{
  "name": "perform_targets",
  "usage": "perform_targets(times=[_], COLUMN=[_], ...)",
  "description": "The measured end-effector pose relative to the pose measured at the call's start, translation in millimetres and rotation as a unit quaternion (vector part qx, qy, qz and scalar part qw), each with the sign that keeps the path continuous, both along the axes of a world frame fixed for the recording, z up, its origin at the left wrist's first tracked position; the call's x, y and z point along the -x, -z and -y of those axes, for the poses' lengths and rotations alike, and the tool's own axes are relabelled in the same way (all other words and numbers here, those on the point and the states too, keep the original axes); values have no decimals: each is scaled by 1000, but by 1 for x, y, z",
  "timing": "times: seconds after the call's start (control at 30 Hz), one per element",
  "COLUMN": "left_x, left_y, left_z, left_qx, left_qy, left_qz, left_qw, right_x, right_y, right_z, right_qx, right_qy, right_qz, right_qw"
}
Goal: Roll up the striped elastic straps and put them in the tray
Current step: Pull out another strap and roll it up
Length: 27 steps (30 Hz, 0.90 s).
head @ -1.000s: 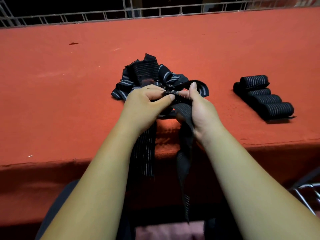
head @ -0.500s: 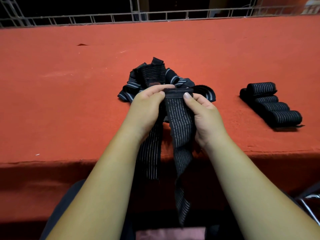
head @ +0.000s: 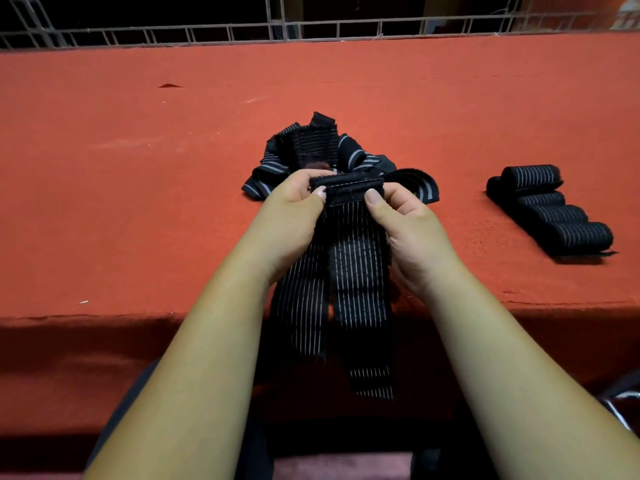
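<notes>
A: Where are the hands?
B: Close together in front of the body. The left hand [head: 294, 199] and the right hand [head: 401, 216] face each other with their fingers curled. Each pinches the folded top edge of the strap [head: 356, 258], thumb on the near side.
A: And the arms?
B: Both are bare. The left forearm [head: 207, 341] and the right forearm [head: 485, 341] reach forward from the lower corners and converge at the wrists.

Workshop-like: red felt table [head: 138, 174], wire racking [head: 207, 32] behind.

Strap pile [head: 322, 154] ahead, rolls [head: 550, 213] right; bare cloth [head: 138, 202] left.
</notes>
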<state>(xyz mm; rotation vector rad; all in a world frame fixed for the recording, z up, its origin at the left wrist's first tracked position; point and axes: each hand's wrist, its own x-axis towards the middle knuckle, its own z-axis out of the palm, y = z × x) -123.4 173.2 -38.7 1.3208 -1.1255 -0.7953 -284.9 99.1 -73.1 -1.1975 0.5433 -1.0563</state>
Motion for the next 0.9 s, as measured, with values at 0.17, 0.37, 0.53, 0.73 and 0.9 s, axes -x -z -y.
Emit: perform_targets(times=[0.17, 0.37, 0.53, 0.73, 0.9], left_x=[1, 4, 4, 3, 2], left_y=[-3, -3, -3, -2, -1], left_z=[-6, -7, -9, -12, -13], left_qx=[-4, -6, -6, -1, 26], left_qy=[40, 73, 89, 119, 144], left_qz=[0, -14, -7, 11, 30], left_qw=[999, 997, 996, 993, 989], right_x=[-3, -6, -5, -3, -3], right_y=[5, 8, 8, 6, 3], right_z=[-1, 2, 3, 3, -1], right_qx=[13, 0, -8, -27, -38], right_qy=[10, 27, 30, 37, 46], right_qz=[-8, -5, -2, 3, 3], right_qw=[1000, 1000, 1000, 999, 998])
